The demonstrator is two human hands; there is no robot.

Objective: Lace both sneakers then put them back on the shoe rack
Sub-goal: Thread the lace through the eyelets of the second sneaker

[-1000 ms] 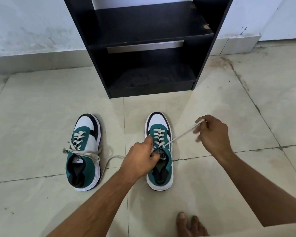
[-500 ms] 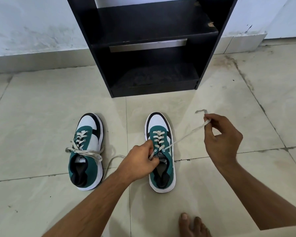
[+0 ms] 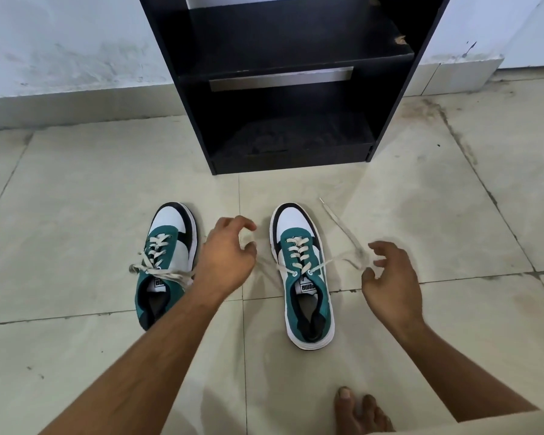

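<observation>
Beside the right sneaker [image 3: 302,271], both hands [image 3: 225,259] [image 3: 390,277] hover, fingers curled.

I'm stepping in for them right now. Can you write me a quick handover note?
Left hand: fingers curled, lace end blurred by it, grip unclear.
Right hand: fingers loosely around the other lace end.
Left sneaker and right sneaker stand on the floor before the shoe rack.
Done: both laced through the eyelets.
Left: finish the right sneaker's lace ends, then put both on the rack.

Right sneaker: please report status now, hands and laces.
Left hand, right hand: each holds a lace end, blurred. Right sneaker laced, untied, on floor. Shoe rack unblocked.
</observation>
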